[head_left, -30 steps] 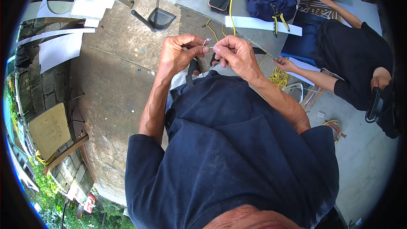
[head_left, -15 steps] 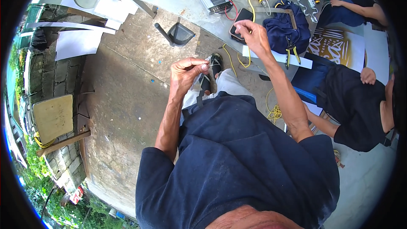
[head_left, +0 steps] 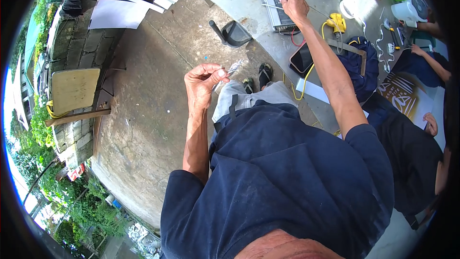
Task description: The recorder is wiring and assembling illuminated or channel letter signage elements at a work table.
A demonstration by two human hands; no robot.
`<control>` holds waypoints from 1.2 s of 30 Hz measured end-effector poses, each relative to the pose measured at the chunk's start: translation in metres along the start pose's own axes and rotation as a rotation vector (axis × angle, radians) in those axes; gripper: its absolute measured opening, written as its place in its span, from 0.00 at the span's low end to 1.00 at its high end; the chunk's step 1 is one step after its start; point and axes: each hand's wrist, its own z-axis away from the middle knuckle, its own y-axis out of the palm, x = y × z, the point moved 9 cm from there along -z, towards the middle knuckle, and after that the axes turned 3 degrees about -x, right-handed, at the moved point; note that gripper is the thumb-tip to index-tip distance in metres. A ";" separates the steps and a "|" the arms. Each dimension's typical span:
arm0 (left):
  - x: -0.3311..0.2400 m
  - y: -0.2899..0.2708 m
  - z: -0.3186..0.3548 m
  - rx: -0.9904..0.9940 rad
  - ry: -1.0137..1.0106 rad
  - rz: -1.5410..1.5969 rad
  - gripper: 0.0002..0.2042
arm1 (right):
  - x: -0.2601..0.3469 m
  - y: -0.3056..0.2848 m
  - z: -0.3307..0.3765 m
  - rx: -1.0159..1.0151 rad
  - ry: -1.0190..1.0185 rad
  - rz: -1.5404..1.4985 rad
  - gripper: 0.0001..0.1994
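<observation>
The left hand (head_left: 203, 84) is pinching a small silvery piece (head_left: 235, 67) between thumb and fingers, holding it up over the knees, seemingly to keep it clear of the floor (head_left: 143, 115). The right hand (head_left: 294, 5) is reaching far forward, fingers closed on a thin rod (head_left: 272, 5) whose tip is resting on the grey box (head_left: 278, 7), probably within easy reach beside the yellow tool (head_left: 337, 21).

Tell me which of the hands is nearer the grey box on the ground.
Right. The right hand rests on the grey box, holding a thin rod; the left hand is well back, pinching a small silvery piece.
</observation>
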 end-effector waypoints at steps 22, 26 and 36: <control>-0.088 0.107 -0.095 0.724 0.019 0.090 0.07 | -0.054 -0.188 0.115 -0.165 0.214 -1.390 0.04; -0.088 0.151 -0.071 0.903 0.065 -0.025 0.07 | -0.063 -0.231 0.140 -0.189 0.320 -1.300 0.03; -0.040 0.291 0.014 1.215 0.094 -0.045 0.06 | -0.104 -0.248 0.162 0.069 0.184 -1.168 0.06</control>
